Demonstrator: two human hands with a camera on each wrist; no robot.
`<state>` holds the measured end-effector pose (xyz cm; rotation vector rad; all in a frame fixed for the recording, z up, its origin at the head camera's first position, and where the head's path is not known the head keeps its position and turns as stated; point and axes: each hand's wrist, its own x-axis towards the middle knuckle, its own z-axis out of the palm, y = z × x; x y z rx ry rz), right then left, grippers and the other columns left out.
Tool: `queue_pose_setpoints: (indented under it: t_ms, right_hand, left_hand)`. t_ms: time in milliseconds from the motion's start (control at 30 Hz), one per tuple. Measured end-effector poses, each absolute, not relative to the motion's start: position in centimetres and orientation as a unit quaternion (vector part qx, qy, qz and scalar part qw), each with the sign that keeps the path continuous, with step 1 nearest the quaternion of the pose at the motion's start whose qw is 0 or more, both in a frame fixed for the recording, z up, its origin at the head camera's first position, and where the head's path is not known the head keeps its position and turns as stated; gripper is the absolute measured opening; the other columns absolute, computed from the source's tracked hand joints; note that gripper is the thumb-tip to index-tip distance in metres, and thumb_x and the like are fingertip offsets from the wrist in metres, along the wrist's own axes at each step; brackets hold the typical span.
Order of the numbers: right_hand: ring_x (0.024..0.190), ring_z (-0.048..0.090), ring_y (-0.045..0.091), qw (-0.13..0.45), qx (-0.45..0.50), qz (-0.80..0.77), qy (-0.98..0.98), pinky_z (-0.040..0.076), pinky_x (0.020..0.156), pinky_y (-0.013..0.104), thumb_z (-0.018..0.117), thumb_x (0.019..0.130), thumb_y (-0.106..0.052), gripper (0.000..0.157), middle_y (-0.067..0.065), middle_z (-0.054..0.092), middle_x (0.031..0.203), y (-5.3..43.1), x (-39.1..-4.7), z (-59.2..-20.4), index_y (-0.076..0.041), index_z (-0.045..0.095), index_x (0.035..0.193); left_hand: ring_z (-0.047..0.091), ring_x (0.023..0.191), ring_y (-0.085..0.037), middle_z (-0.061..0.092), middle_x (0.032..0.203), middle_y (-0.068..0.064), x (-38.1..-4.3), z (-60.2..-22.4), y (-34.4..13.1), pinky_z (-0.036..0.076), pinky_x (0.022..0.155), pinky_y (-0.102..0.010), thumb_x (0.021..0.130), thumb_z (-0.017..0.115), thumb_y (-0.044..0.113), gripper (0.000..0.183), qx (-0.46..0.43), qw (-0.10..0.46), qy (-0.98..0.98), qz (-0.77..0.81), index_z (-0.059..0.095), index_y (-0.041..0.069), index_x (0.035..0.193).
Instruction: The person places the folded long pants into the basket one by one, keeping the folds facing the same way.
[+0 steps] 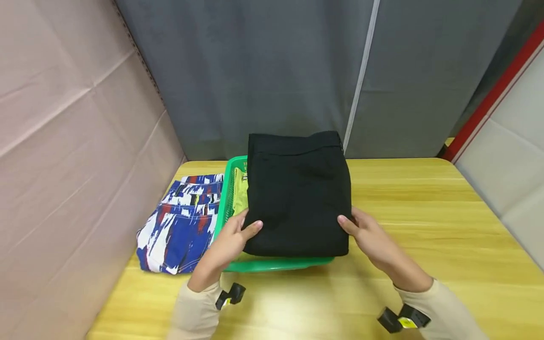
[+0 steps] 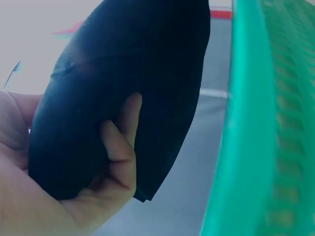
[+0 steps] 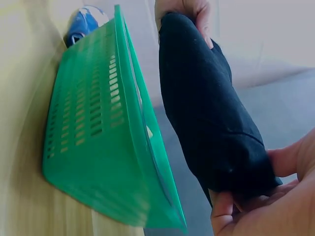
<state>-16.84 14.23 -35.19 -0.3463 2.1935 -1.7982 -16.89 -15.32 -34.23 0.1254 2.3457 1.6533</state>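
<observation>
A folded black garment hangs over the green plastic basket, covering most of its opening in the head view. My left hand grips its near left corner, thumb on top; the left wrist view shows the fingers curled beneath the folds. My right hand pinches the near right side, thumb above and fingers under the fabric. From the right wrist view, the garment is a thick folded bundle apart from the basket's rim. Yellow-green cloth shows inside the basket at the left.
Left of the basket lies a folded blue, white and red patterned garment on the wooden table. A pale fabric wall rises at the left, a grey curtain behind, and a white panel at the right.
</observation>
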Motion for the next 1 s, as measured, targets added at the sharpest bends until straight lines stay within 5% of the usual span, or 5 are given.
queue_pose_setpoints:
  t_ms: [200, 500, 733, 900, 1000]
  right_hand:
    - [0.135, 0.042, 0.035, 0.155, -0.145, -0.610, 0.763, 0.035, 0.111, 0.053, 0.040, 0.105, -0.023, 0.051, 0.023, 0.045, 0.145, 12.0, -17.8, -35.6, 0.003, 0.030, 0.148]
    - [0.118, 0.058, 0.030, 0.149, -0.175, -0.554, 0.800, 0.049, 0.099, 0.043, 0.043, 0.103, -0.015, 0.041, 0.021, 0.060, 0.128, 9.7, -19.2, -37.0, 0.006, 0.044, 0.138]
    - [0.069, 0.056, 0.017, 0.116, -0.160, -0.491, 0.849, 0.046, 0.068, 0.028, 0.046, 0.102, -0.012, 0.030, 0.012, 0.061, 0.082, 8.5, -19.7, -38.0, 0.006, 0.052, 0.124]
    - [0.099, 0.065, 0.036, 0.086, -0.123, -0.434, 0.888, 0.053, 0.083, 0.042, 0.049, 0.101, -0.017, 0.050, 0.034, 0.058, 0.122, 8.3, -19.5, -38.2, 0.015, 0.038, 0.139]
    - [0.114, 0.061, 0.038, 0.064, -0.116, -0.416, 0.900, 0.053, 0.089, 0.046, 0.053, 0.100, -0.018, 0.055, 0.033, 0.049, 0.137, 8.3, -19.5, -38.4, 0.015, 0.036, 0.141]
  left_hand:
    - [0.000, 0.149, -0.039, 0.003, 0.162, -0.020, -16.7, -34.4, -18.1, 0.008, 0.119, -0.056, 0.101, 0.050, 0.027, 0.075, -0.007, 0.161, 0.816, 0.556, 0.006, -0.006, 0.152]
    - [0.004, 0.148, -0.043, 0.007, 0.160, -0.025, -16.7, -35.5, -20.6, 0.011, 0.118, -0.056, 0.100, 0.051, 0.027, 0.074, -0.032, 0.151, 0.845, 0.512, 0.010, -0.009, 0.151]
    - [0.014, 0.147, -0.042, 0.019, 0.157, -0.028, -17.1, -37.0, -20.9, 0.017, 0.117, -0.058, 0.100, 0.053, 0.026, 0.070, -0.021, 0.114, 0.872, 0.476, 0.019, -0.012, 0.148]
    - [0.031, 0.141, -0.040, 0.034, 0.151, -0.027, -17.3, -37.7, -20.3, 0.029, 0.113, -0.057, 0.098, 0.056, 0.028, 0.066, -0.012, 0.060, 0.904, 0.424, 0.031, -0.010, 0.146]
    - [0.043, 0.134, -0.041, 0.043, 0.145, -0.028, -17.1, -38.0, -19.9, 0.037, 0.108, -0.057, 0.096, 0.059, 0.029, 0.063, -0.009, 0.029, 0.923, 0.383, 0.039, -0.008, 0.143]
